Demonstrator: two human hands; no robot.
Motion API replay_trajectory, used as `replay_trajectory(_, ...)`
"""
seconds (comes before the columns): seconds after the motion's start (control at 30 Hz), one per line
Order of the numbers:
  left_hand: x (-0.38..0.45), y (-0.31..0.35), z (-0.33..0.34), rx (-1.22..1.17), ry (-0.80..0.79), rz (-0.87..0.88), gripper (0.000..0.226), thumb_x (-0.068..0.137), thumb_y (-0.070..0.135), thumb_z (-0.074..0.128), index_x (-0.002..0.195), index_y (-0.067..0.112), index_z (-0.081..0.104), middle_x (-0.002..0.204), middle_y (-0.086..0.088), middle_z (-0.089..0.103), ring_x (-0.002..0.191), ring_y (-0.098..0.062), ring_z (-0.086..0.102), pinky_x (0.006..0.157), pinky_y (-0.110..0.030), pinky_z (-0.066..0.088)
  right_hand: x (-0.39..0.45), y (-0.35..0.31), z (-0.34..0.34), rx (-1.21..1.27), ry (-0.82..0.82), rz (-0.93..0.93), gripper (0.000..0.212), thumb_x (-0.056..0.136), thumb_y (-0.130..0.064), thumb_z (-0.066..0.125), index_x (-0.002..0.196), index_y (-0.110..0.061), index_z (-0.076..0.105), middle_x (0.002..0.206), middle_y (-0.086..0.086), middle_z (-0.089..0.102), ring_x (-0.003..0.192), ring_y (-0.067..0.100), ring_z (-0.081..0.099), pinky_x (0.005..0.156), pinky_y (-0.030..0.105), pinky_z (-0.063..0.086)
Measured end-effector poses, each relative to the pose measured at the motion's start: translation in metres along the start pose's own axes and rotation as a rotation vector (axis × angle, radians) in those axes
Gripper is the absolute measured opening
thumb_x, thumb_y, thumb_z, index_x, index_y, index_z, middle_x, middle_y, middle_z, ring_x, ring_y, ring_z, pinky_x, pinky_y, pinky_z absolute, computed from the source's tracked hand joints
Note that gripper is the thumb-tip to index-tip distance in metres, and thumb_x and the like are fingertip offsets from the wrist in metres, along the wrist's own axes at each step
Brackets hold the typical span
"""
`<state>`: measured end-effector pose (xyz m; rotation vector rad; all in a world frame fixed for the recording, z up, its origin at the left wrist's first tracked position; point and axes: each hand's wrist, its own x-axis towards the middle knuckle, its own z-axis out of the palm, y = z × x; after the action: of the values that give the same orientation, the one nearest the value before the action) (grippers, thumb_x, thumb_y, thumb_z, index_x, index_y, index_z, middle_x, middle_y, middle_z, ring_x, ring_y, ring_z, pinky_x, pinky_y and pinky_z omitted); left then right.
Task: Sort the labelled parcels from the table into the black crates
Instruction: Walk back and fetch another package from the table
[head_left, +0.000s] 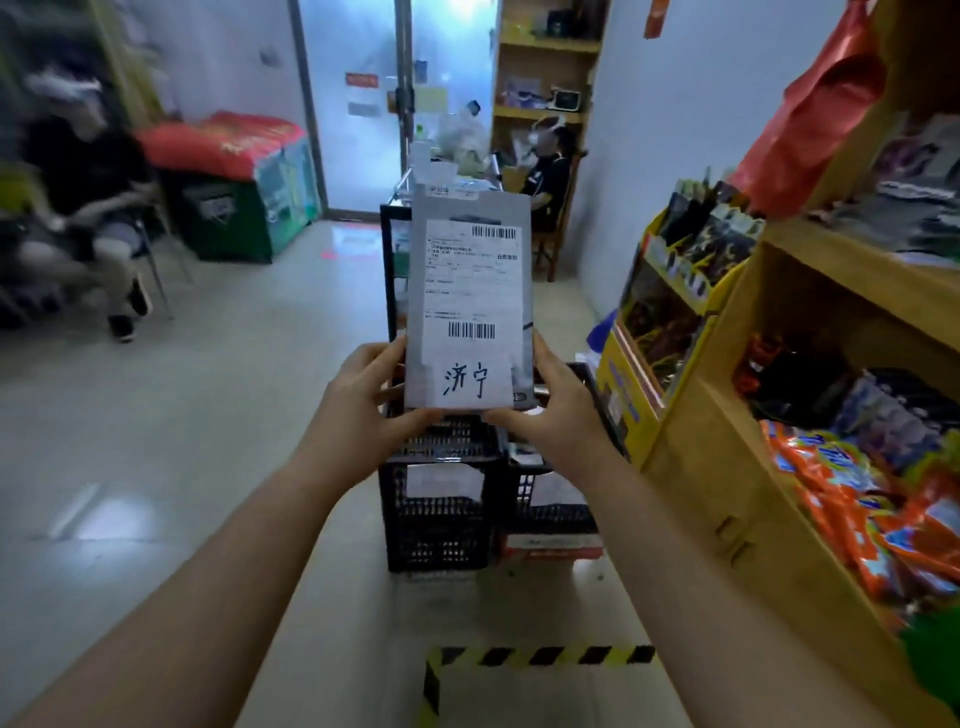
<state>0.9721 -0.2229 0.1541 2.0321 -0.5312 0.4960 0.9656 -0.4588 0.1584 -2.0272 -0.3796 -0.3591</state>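
Note:
I hold a flat grey parcel (470, 299) upright in front of me, its white shipping label and a handwritten note facing the camera. My left hand (363, 410) grips its lower left edge and my right hand (550, 410) grips its lower right edge, thumbs under the bottom. Below and behind the parcel stand black crates: a near one (439, 519) on the floor with a white label on its front, one (550, 501) beside it to the right, and a taller stack (392, 270) behind, mostly hidden by the parcel.
Wooden shelves (810, 395) with snack packets line the right side, with a yellow display stand (654, 332) next to the crates. Yellow-black tape (540, 656) marks the floor near me. A person sits at the left (88, 208), another at the back (550, 171).

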Motion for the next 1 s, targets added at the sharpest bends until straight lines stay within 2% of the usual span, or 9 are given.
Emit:
replay_trajectory(0.13,0.004,-0.001,0.017,0.024,0.081,-0.074,0.089,0.073,0.018,0.083,0.148,0.025,0.037,0.117,0.011,0.046,0.111,-0.002,0.054,0.090,-0.008,0.046,0.026,0.021,-0.007,0.008,-0.066,-0.050,0.099,0.077,-0.028,0.087,0.157,-0.022,0.029,0.146,-0.006,0.051,0.135,0.013,0.047,0.109,0.044,0.046)
replay_trajectory(0.3,0.026,0.008,0.056,0.073,0.088,-0.105,0.089,0.073,0.017,0.083,0.149,0.023,0.036,0.119,0.008,0.046,0.110,-0.003,0.054,0.093,-0.013,0.047,0.042,0.055,-0.041,0.045,-0.112,-0.063,0.099,0.076,-0.035,0.085,0.157,-0.028,0.029,0.142,-0.017,0.052,0.133,0.003,0.047,0.109,0.039,0.046)
replay_trajectory(0.5,0.058,0.026,0.151,0.050,-0.002,-0.104,0.088,0.075,0.021,0.082,0.149,0.027,0.035,0.119,0.009,0.046,0.112,-0.005,0.052,0.099,-0.028,0.049,0.038,0.116,-0.120,-0.001,-0.076,-0.007,0.096,0.080,-0.031,0.084,0.158,-0.022,0.028,0.149,-0.005,0.049,0.137,0.009,0.045,0.111,0.038,0.043)
replay_trajectory(0.57,0.069,0.031,0.184,0.062,-0.044,-0.087,0.088,0.077,0.025,0.080,0.151,0.026,0.031,0.122,0.010,0.045,0.116,-0.007,0.049,0.100,-0.026,0.048,0.033,0.137,-0.146,-0.016,-0.038,0.025,0.096,0.080,-0.031,0.084,0.158,-0.024,0.028,0.145,-0.010,0.050,0.130,-0.007,0.045,0.103,0.020,0.046)
replay_trajectory(0.63,0.078,0.033,0.212,0.071,-0.078,-0.083,0.090,0.078,0.029,0.078,0.152,0.027,0.027,0.129,0.010,0.044,0.118,-0.005,0.046,0.101,-0.019,0.044,0.028,0.156,-0.167,-0.010,-0.001,0.056,0.094,0.079,-0.033,0.085,0.156,-0.030,0.031,0.136,-0.027,0.049,0.119,-0.022,0.043,0.088,0.004,0.044)
replay_trajectory(0.73,0.089,0.036,0.242,0.051,-0.132,-0.083,0.090,0.078,0.036,0.074,0.153,0.026,0.026,0.133,0.012,0.041,0.119,0.000,0.042,0.096,-0.003,0.036,0.022,0.176,-0.188,-0.025,0.036,0.118,0.090,0.078,-0.035,0.085,0.153,-0.034,0.035,0.131,-0.031,0.049,0.117,-0.020,0.046,0.085,0.005,0.045)
replay_trajectory(0.83,0.099,0.035,0.257,0.022,-0.182,-0.083,0.092,0.073,0.053,0.065,0.153,0.028,0.025,0.128,0.017,0.041,0.118,0.006,0.041,0.095,-0.005,0.038,0.024,0.190,-0.196,-0.056,0.059,0.136,0.087,0.076,-0.039,0.084,0.150,-0.034,0.039,0.129,-0.024,0.054,0.118,-0.014,0.051,0.087,0.007,0.047)
replay_trajectory(0.9,0.105,0.030,0.260,0.021,-0.182,-0.071,0.094,0.070,0.059,0.062,0.152,0.029,0.026,0.124,0.021,0.040,0.116,0.015,0.039,0.090,0.003,0.034,0.029,0.195,-0.195,-0.047,0.056,0.164,0.089,0.076,-0.039,0.085,0.150,-0.040,0.035,0.130,-0.020,0.055,0.118,-0.009,0.053,0.091,0.011,0.049)
replay_trajectory(1.0,0.113,0.017,0.254,0.000,-0.184,-0.080,0.096,0.069,0.062,0.062,0.152,0.029,0.026,0.122,0.025,0.040,0.116,0.017,0.039,0.090,0.001,0.036,0.039,0.200,-0.185,-0.064,0.054,0.182,0.093,0.076,-0.038,0.085,0.153,-0.038,0.032,0.128,-0.037,0.044,0.117,-0.024,0.041,0.089,-0.001,0.038)
